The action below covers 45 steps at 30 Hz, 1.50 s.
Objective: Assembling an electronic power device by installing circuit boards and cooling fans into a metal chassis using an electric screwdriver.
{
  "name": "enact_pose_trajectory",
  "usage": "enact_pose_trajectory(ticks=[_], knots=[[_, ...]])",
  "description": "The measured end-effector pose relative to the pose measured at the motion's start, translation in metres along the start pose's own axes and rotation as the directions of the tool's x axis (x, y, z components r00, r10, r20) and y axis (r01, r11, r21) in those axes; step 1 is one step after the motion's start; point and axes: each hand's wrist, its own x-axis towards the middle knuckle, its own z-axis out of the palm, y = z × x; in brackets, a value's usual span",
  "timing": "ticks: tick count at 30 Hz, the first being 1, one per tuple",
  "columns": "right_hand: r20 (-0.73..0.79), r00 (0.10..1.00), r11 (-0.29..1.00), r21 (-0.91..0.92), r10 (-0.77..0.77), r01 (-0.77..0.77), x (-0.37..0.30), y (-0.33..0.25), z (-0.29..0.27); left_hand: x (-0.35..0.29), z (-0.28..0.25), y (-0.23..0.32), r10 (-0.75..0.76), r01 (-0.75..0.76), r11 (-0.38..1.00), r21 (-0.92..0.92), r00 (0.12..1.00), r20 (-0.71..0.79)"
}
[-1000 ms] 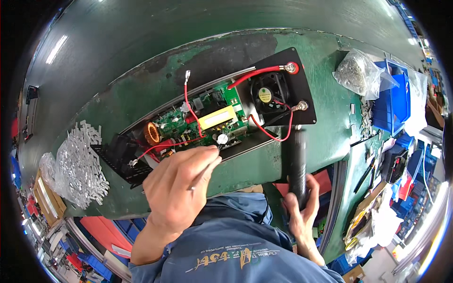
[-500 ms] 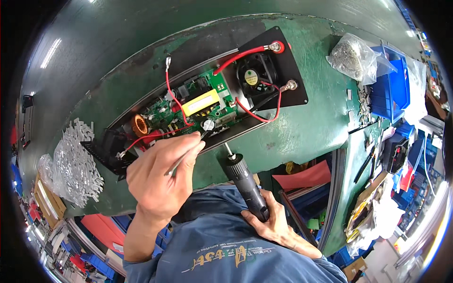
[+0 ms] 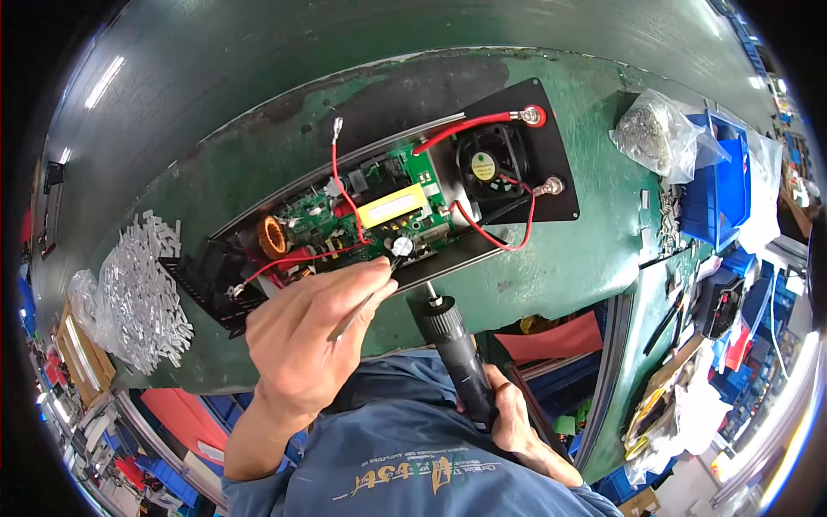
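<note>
An open black metal case lies aslant on the bench, holding a green circuit board, a yellow-wrapped transformer, a copper coil and a fan. My left hand is over its near edge, fingers closed on what look like thin metal tweezers. Their dark tip is down beside a round silver-topped capacitor. In my right hand is a black electric screwdriver, gripped low on its body. Its bit points up at the case's near wall; I cannot tell if they touch.
Left of the case lies a heap of small silvery metal pieces on plastic. At the right stand a clear bag of small parts and a blue bin, near loose metal bits. Red wires loop from the case; one end stands free.
The whole view has shifted, so case and hands appear lower and further right. My right hand's hold on the screwdriver looks slightly different. The left hand stays at the same spot on the board.
</note>
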Motion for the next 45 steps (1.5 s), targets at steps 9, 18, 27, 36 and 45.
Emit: enact_pose_trajectory(ticks=[9,18,27,36,45], knots=[[-0.011,0.999,0.999,0.017,0.046,-0.046,-0.002,-0.006,0.002,0.001,-0.002,0.001,0.033,-0.034,0.998,0.06,0.999,0.027],[-0.049,0.999,0.993,-0.118,0.008,-0.013,-0.007,-0.003,0.0,0.0,-0.003,0.009,0.02,-0.028,0.992,0.127,0.998,0.059],[-0.053,0.999,0.986,-0.167,0.005,-0.014,-0.004,-0.011,0.001,0.0,0.0,0.006,0.02,-0.024,0.993,0.113,0.999,0.042],[-0.079,0.997,0.984,-0.177,0.008,-0.022,-0.003,-0.012,0.004,0.001,0.001,0.011,-0.016,0.012,0.997,0.079,0.998,0.056],[-0.089,0.996,0.982,-0.186,0.022,-0.038,-0.005,-0.011,0.003,0.005,0.008,0.001,0.06,-0.062,0.995,0.079,0.998,0.019]])
